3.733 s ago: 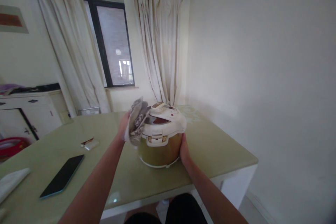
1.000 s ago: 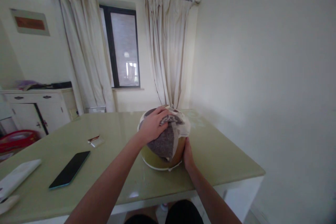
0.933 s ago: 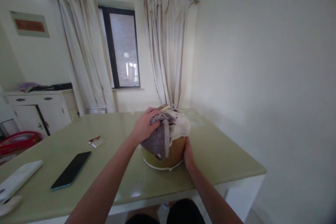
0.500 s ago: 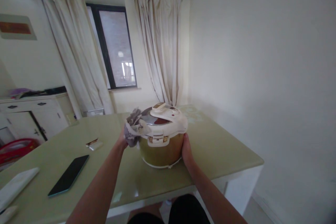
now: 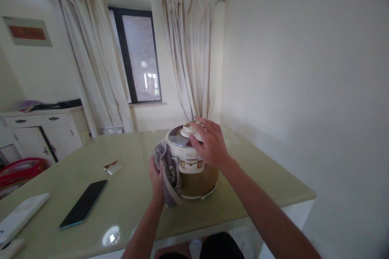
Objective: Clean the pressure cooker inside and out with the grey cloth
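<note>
A pressure cooker (image 5: 199,182) with a gold-brown body and a white and silver lid stands upright on the green tabletop (image 5: 133,194). A grey patterned cloth (image 5: 170,174) hangs against the cooker's left side, gripped by my left hand (image 5: 156,178). Over the lid is my right hand (image 5: 211,139), its fingers spread around the knob (image 5: 187,129) on top. Whether those fingertips touch the knob, I cannot tell. Part of the lid's right side is hidden behind this hand.
To the left lie a dark phone (image 5: 83,203), a white flat device (image 5: 22,214) and a small white packet (image 5: 114,168). A red basket (image 5: 24,170) stands beyond the table's left edge. The wall (image 5: 304,89) rises close on the right.
My right hand has left the cooker's right side and risen over the lid. The cloth in my left hand now hangs lower, along the cooker's left front.
</note>
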### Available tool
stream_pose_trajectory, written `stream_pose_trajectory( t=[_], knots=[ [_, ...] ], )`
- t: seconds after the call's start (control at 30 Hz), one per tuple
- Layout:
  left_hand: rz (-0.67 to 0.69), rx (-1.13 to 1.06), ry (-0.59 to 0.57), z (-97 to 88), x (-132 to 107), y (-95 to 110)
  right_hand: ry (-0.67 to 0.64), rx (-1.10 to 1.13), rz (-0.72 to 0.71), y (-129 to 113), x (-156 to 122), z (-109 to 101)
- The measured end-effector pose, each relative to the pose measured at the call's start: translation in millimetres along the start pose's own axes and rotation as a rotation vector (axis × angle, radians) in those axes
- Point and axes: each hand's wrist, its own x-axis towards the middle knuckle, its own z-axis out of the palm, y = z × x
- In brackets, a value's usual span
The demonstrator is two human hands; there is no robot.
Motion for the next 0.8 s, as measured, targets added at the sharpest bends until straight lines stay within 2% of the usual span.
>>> stream_pose_trajectory(
  t=[0.07, 0.1, 0.17, 0.23, 0.33, 0.47, 0.57, 0.63, 0.73, 0.8],
  knots=[
    [0.203, 0.046, 0.005, 1.9, 6, 31, -0.175, -0.119, -0.035, 8, 32, 14],
    [0.301, 0.082, -0.039, 1.8, 9, 46, -0.272, -0.157, -0.044, 14, 43, 24],
    [0.464, 0.174, -0.116, -0.6, 14, 74, -0.466, -0.191, -0.027, 26, 56, 42],
    [0.587, 0.265, -0.204, -4.7, 16, 94, -0.587, -0.19, 0.012, 34, 61, 55],
    [0.723, 0.346, -0.344, -8.9, 15, 116, -0.581, -0.176, 0.026, 37, 59, 59],
    [0.812, 0.382, -0.571, -3.0, 22, 139, -0.543, -0.127, -0.031, 42, 57, 57],
    [0.796, 0.328, -0.734, 5.6, 36, 141, -0.546, -0.069, -0.077, 55, 60, 62],
    [0.744, 0.273, -0.754, 9.7, 49, 132, -0.579, -0.044, -0.095, 64, 63, 65],
    [0.593, 0.16, -0.629, 12.8, 69, 103, -0.596, -0.003, -0.129, 71, 66, 67],
    [0.371, 0.035, -0.471, 13.8, 80, 80, -0.561, 0.014, -0.152, 70, 65, 65]
  ],
)
